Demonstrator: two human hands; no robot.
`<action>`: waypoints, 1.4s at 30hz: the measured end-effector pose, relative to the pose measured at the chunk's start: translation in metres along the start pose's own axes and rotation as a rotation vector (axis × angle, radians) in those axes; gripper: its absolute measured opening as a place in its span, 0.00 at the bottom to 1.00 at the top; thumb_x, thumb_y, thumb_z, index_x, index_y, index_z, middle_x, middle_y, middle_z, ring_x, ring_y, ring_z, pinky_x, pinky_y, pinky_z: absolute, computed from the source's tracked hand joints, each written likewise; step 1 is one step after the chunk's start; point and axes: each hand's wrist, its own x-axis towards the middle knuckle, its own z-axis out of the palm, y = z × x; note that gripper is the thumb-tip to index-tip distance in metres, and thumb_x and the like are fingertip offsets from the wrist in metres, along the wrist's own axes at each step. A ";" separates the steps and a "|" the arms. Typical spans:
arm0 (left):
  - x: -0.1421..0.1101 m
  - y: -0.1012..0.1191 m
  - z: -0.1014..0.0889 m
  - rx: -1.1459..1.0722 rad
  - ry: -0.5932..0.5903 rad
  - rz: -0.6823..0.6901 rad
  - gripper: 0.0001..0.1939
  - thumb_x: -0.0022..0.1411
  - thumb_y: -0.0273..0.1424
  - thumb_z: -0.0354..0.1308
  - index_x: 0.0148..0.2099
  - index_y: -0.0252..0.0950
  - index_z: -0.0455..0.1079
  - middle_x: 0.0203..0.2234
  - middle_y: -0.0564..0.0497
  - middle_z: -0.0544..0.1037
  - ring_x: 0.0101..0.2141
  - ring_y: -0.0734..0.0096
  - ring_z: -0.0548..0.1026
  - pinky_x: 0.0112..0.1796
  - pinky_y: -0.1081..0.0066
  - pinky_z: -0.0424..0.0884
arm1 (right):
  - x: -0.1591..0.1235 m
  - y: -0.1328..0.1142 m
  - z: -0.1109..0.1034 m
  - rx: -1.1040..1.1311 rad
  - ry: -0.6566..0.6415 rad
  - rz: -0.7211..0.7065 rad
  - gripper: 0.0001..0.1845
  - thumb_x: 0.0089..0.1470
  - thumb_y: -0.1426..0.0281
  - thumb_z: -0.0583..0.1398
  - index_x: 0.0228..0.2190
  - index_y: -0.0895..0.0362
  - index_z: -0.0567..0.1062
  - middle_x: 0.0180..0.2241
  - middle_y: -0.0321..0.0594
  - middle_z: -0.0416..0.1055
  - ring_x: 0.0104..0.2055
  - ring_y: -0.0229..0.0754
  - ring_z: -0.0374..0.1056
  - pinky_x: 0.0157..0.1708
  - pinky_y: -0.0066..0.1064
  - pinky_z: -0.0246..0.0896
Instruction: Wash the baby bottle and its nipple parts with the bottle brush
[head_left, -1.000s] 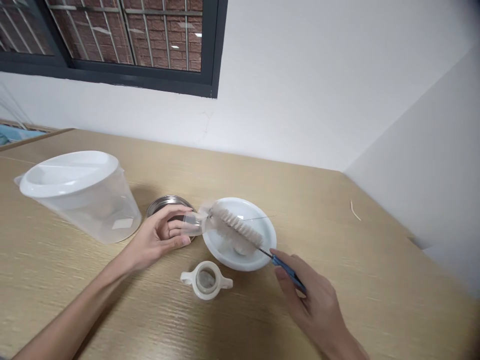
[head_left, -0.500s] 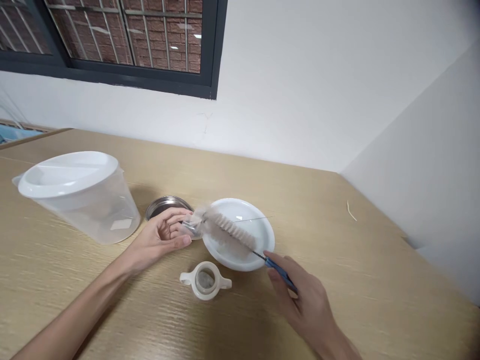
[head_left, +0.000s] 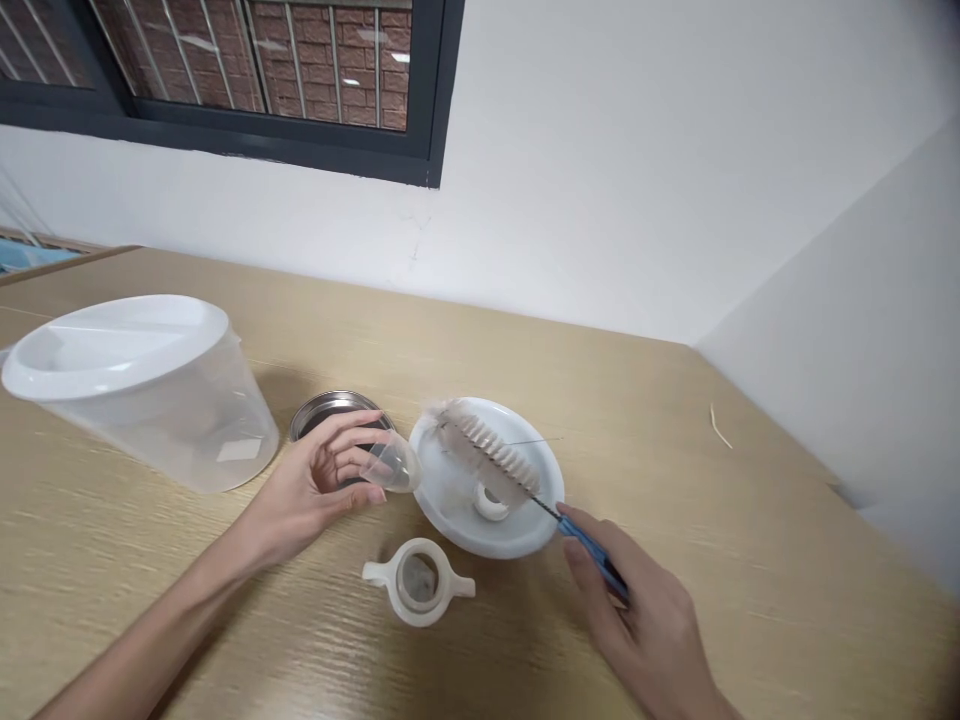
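My left hand (head_left: 319,482) is closed round a small clear plastic cup (head_left: 390,465), held on its side just left of a white plate (head_left: 457,510). My right hand (head_left: 645,620) grips the blue handle of a white bottle brush (head_left: 491,455). The bristle head hangs over the plate, its tip a little right of the cup's mouth and outside it. A small white ring lies on the plate (head_left: 491,500) under the bristles.
A large clear jug with a white lid (head_left: 142,385) stands at the left. A round steel lid (head_left: 330,410) lies behind my left hand. A white two-handled strainer piece (head_left: 418,580) rests near the front. The wooden table (head_left: 750,560) meets white walls at back and right.
The brush head has come out of the clear cup and moved right over the plate. My left hand has tilted the cup slightly.
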 end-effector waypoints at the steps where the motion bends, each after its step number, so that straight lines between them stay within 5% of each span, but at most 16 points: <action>1: 0.000 0.000 0.000 0.006 -0.002 -0.004 0.33 0.55 0.27 0.75 0.61 0.40 0.67 0.51 0.44 0.79 0.42 0.70 0.80 0.43 0.69 0.79 | 0.000 0.000 0.000 -0.007 0.017 0.014 0.13 0.68 0.68 0.56 0.50 0.55 0.75 0.36 0.40 0.79 0.30 0.37 0.76 0.29 0.25 0.70; 8: -0.001 0.000 0.001 0.044 0.044 -0.054 0.34 0.50 0.28 0.78 0.57 0.41 0.69 0.49 0.46 0.80 0.51 0.63 0.79 0.53 0.63 0.77 | -0.006 0.005 -0.002 -0.060 0.040 -0.030 0.13 0.68 0.65 0.55 0.49 0.54 0.75 0.41 0.43 0.81 0.35 0.39 0.79 0.31 0.24 0.72; 15: -0.002 -0.005 0.000 0.080 0.052 -0.066 0.34 0.50 0.30 0.77 0.56 0.47 0.67 0.48 0.51 0.77 0.46 0.65 0.81 0.47 0.66 0.79 | -0.007 0.004 -0.004 -0.063 0.028 -0.045 0.14 0.69 0.64 0.55 0.50 0.54 0.75 0.39 0.44 0.81 0.33 0.41 0.78 0.28 0.27 0.72; 20: -0.003 -0.007 0.000 0.276 0.049 0.021 0.34 0.52 0.34 0.77 0.58 0.45 0.65 0.49 0.49 0.79 0.43 0.66 0.80 0.46 0.64 0.76 | -0.005 -0.002 -0.006 -0.064 0.042 -0.038 0.13 0.68 0.66 0.56 0.51 0.54 0.74 0.36 0.42 0.79 0.30 0.39 0.75 0.26 0.28 0.67; 28: -0.008 -0.010 0.000 0.617 0.062 0.213 0.30 0.63 0.35 0.70 0.62 0.46 0.61 0.57 0.48 0.79 0.56 0.60 0.78 0.52 0.63 0.73 | 0.003 -0.001 -0.007 -0.025 -0.012 -0.218 0.19 0.63 0.77 0.59 0.55 0.57 0.73 0.26 0.33 0.67 0.22 0.32 0.63 0.21 0.23 0.59; 35: -0.006 -0.010 -0.001 0.621 0.084 0.227 0.30 0.63 0.36 0.70 0.62 0.46 0.60 0.57 0.48 0.79 0.55 0.59 0.79 0.53 0.61 0.73 | 0.001 -0.005 -0.009 -0.093 0.067 -0.039 0.12 0.66 0.70 0.59 0.50 0.57 0.76 0.27 0.35 0.69 0.23 0.32 0.63 0.24 0.26 0.61; 42: -0.005 -0.011 0.000 0.510 0.112 0.185 0.29 0.62 0.34 0.70 0.61 0.47 0.62 0.57 0.48 0.79 0.54 0.60 0.79 0.53 0.59 0.73 | 0.002 -0.008 -0.009 -0.101 0.102 -0.028 0.10 0.67 0.70 0.58 0.49 0.56 0.75 0.32 0.37 0.74 0.26 0.34 0.68 0.27 0.27 0.63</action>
